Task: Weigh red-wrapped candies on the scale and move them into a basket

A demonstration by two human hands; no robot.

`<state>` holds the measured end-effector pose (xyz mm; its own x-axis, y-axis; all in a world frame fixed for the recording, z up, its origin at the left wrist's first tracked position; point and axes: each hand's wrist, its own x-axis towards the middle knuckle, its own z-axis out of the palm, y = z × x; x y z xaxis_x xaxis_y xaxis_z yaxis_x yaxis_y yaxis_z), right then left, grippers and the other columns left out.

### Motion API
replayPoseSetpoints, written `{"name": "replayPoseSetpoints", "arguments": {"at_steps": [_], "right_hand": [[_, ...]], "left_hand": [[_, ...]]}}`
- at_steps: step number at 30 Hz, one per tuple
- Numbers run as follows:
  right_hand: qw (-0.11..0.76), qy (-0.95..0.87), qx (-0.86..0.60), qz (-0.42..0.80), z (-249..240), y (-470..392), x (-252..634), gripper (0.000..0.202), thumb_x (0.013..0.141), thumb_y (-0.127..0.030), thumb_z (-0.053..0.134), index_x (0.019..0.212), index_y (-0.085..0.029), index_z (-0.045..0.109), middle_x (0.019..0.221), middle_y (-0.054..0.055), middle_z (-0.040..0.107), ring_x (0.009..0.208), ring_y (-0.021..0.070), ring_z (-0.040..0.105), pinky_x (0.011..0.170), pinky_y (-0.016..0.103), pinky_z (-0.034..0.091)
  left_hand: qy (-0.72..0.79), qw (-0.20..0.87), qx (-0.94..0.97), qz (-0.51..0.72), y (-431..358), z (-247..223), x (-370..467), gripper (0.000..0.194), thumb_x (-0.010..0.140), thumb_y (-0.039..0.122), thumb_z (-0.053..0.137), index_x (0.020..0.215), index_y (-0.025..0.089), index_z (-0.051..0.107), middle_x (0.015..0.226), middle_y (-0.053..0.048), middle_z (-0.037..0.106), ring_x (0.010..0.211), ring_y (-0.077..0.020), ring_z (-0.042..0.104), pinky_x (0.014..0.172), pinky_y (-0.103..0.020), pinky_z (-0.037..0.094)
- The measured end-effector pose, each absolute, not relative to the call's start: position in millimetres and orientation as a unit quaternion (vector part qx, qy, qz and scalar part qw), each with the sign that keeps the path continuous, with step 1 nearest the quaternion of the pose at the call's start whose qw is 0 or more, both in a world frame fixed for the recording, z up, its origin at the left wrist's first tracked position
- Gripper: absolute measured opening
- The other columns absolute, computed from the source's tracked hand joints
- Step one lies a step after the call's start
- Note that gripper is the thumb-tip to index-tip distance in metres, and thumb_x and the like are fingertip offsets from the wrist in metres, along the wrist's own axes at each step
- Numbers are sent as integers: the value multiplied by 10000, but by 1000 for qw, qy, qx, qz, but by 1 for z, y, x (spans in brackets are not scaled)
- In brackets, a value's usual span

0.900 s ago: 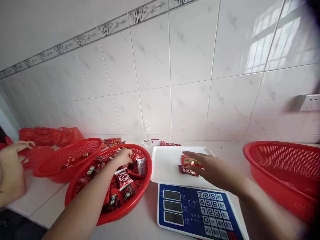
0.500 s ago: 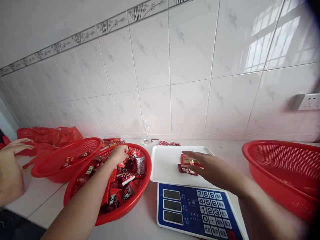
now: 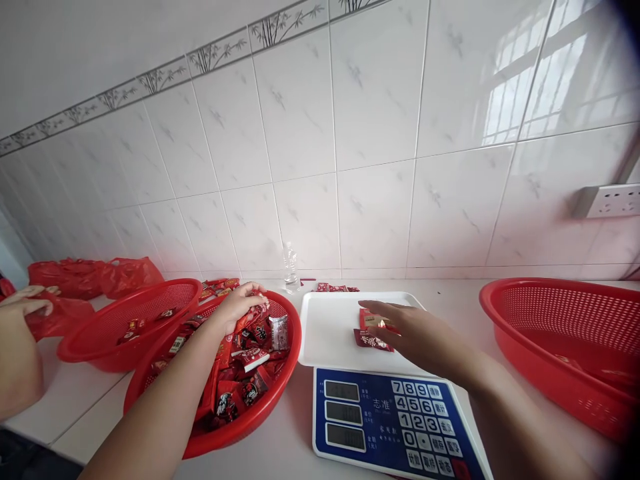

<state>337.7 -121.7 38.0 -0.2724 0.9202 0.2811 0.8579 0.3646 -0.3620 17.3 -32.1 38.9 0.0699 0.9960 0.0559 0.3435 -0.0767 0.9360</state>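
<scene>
— Any pattern on the wall tiles?
— Looks white, veined grey; on the border, shows dark bamboo.
— And the baskets?
— Glow red, all 3, dotted with mesh.
— Sweet wrappers?
— Mix red with white and black.
— Scale panel?
— Shines blue, with white keys and 1 red key.
— Tray?
— Gleams plain white.
— And the bags?
— Repeat the red in translucent tints.

Wrapped snacks: mostly red, heaped at mixed angles in red basket
Packets: one red-gold, one maroon, lying flat, touching, on white tray
</scene>
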Motion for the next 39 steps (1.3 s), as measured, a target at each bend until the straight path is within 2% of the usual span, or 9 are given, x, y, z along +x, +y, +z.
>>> {"name": "replayPoseSetpoints", "arguments": {"at_steps": [4,10,14,18,25,29,32,36,39], "right_hand": [[273,-780,-551,118,38,-122,326,371,829,-346,432,1180,-273,524,936,34,682,777,198,623,684,339,471],[404,-750,-446,276,25,-117,303,486,833,-438,452,1290,-281,398,1118,70,604,841,173,614,741,343,477],[458,-722,-361,372,23,-111,297,582,836,-405,469,1353,-219,279,894,59,647,808,161,601,701,323,476],[495,-682,-432,322,27,-106,315,455,817,-374,481,1233,-196,432,747,17,617,676,135,572,611,279,454],[356,-703,-604,119,36,-104,355,293,809,-387,432,1022,-239,569,715,14,631,599,137,540,521,238,349],[320,-725,-595,133,39,-107,358,265,814,-374,418,976,-230,571,737,19,635,612,138,537,511,233,325],[307,-722,-611,113,38,-108,358,257,809,-365,419,972,-230,564,746,22,632,630,144,533,521,235,317],[268,-724,-629,94,35,-106,358,250,812,-387,408,933,-236,564,744,31,623,652,156,529,511,232,295],[247,-728,-635,75,32,-103,357,251,827,-400,387,903,-234,559,748,38,619,663,162,528,509,230,284]], "left_hand": [[470,483,624,396,-49,51,45,381,620,280,684,958,208,524,679,34,532,419,-20,374,350,-127,238],[372,538,675,341,-73,61,102,335,683,287,658,980,231,514,731,45,507,404,6,336,333,-117,224],[330,551,690,333,-80,62,138,357,697,317,650,1015,249,504,723,44,486,470,-25,418,344,-117,243],[359,515,659,413,-68,47,160,373,736,470,579,1029,259,484,753,45,466,454,-25,370,349,-134,271],[496,423,635,415,-36,5,167,342,815,504,437,1000,223,498,825,0,534,633,-85,520,524,-182,404],[493,429,691,310,-39,-2,166,360,801,239,489,1159,234,446,1158,-76,494,970,-157,531,719,-227,440],[481,325,773,257,-43,-6,165,404,739,81,477,1122,207,497,1215,-84,468,1052,-184,498,826,-259,414],[466,131,848,218,-48,-10,166,279,780,174,477,1047,203,551,1097,-81,519,1028,-231,496,808,-308,404],[486,83,848,194,-50,-9,166,202,804,305,475,932,196,588,960,-77,538,896,-231,538,703,-302,413]]}}
